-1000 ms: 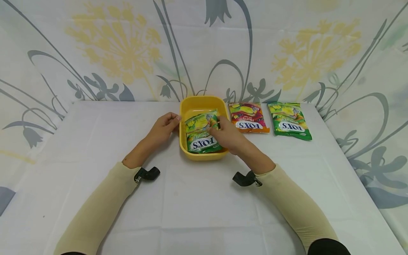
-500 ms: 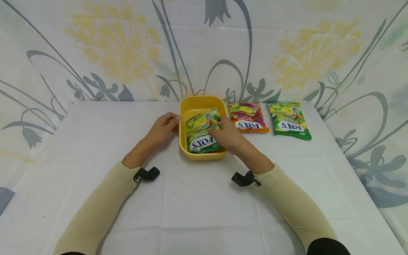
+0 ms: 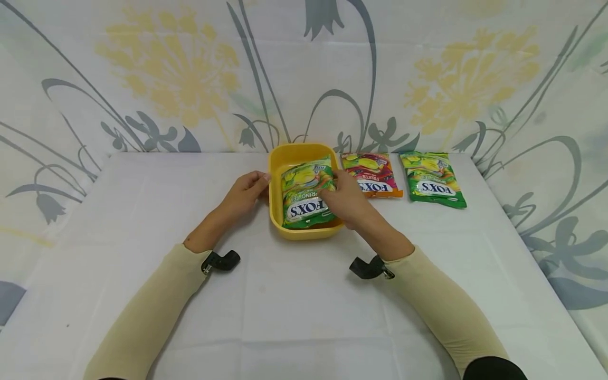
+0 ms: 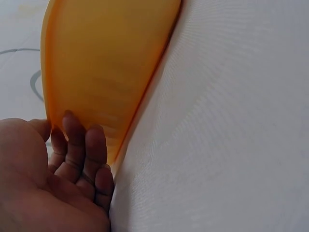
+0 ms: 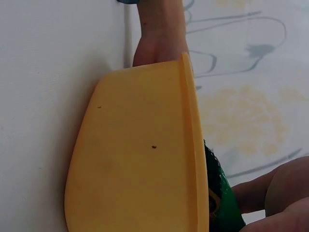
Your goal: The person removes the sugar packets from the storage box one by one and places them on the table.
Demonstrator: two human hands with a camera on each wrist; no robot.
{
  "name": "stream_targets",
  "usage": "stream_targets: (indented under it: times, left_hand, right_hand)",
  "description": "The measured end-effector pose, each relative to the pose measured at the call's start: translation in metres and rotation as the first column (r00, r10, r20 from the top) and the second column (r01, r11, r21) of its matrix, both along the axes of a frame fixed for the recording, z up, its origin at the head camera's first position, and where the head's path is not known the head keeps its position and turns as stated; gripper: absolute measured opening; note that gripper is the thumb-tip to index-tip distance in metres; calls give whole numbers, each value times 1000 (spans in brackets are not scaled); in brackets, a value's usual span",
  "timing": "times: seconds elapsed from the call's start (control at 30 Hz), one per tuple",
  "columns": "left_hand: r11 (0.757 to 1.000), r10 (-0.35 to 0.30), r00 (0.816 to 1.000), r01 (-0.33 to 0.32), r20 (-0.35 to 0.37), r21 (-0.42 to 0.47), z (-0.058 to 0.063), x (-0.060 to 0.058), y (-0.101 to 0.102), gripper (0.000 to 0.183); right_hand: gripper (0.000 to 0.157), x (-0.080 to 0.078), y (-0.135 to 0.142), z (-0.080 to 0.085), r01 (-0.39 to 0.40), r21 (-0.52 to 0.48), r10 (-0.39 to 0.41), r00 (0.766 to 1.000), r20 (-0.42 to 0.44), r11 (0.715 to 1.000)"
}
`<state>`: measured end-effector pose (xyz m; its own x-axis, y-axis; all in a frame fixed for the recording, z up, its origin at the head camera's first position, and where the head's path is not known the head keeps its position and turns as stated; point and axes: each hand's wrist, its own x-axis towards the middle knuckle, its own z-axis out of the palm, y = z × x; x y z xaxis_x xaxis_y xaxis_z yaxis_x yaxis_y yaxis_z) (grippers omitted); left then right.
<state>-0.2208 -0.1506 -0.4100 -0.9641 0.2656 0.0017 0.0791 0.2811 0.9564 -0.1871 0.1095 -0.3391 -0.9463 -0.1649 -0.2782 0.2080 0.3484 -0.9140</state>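
A yellow plastic tub [image 3: 304, 234] stands on the table with a green FOX'S candy bag [image 3: 304, 182] tilted inside it. My right hand [image 3: 349, 199] pinches the bag's right edge, thumb on the printed face. From the right wrist, a green corner of the bag [image 5: 229, 212] pokes above the tub's rim beside my thumb and finger. My left hand [image 3: 246, 195] grips the tub's left rim. In the left wrist view its fingertips [image 4: 72, 121] press the outer wall while the thumb sits at the rim. The tub's floor is mostly hidden by the bag.
Right of the tub, a red and orange FOX'S fruits bag [image 3: 372, 175] lies flat, partly overlapped by my right hand in the head view. Farther right lies another green FOX'S bag [image 3: 433, 179]. A white cloth [image 3: 294, 306] covers the table; a flower-print curtain [image 3: 294, 68] hangs behind.
The green bag in the tub has shifted slightly right and up with my right hand, its face tilting. My left hand keeps its place at the tub's rim.
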Motion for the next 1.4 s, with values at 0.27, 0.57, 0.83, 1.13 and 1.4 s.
stream_targets:
  times: [0.27,0.57,0.83,1.13,1.4]
  left_hand:
    - [999,-19,1000,19,-8,27,-1,-1,-1,39]
    - [999,-40,999,40,-9,35,0,-3,-2,39]
    - [997,-56,998,57,-29,48,-1,-3,-3,38]
    - [997,-18,999,20,-31,68,-3,-4,-2,36]
    - [995,26,1000,-24,-18,99,-4,-5,-1,34]
  right_hand:
    - [62,1,8,12,31,-56,-30,999,16,998]
    - [64,6,15,20,39,-135,-39,999,1,990]
    - [62,16,37,26,56,-130,-60,998,-29,990]
    - [74,36,65,33,65,-92,-68,997,-34,994]
    - [77,51,90,32,75,-71,-77,997,-23,995]
